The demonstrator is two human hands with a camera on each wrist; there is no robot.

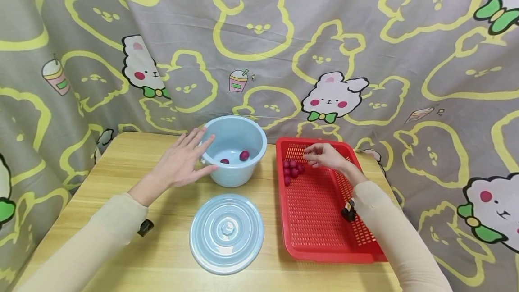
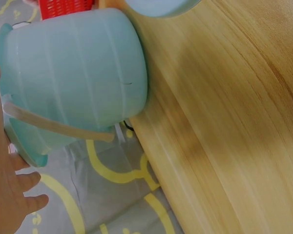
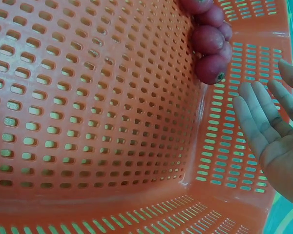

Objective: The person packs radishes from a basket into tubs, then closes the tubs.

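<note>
A light blue bucket (image 1: 233, 177) stands upright at the back of the table with two small round dark-red fruits or radishes (image 1: 244, 155) visible inside. My left hand (image 1: 180, 159) is at its left rim, fingers spread; whether it touches the rim I cannot tell. The bucket's handle (image 2: 58, 126) hangs down its side in the left wrist view. Over the far end of a red perforated basket (image 1: 312, 220) is my right hand (image 1: 327, 157), its fingers loosely bent and nothing in the palm. Several of the same round red pieces (image 3: 208, 40) lie clustered in the basket's far left corner.
The round blue lid (image 1: 227, 233) lies flat in front of the bucket, knob up, left of the basket. A patterned curtain (image 1: 279, 26) hangs directly behind the wooden table (image 1: 166, 238).
</note>
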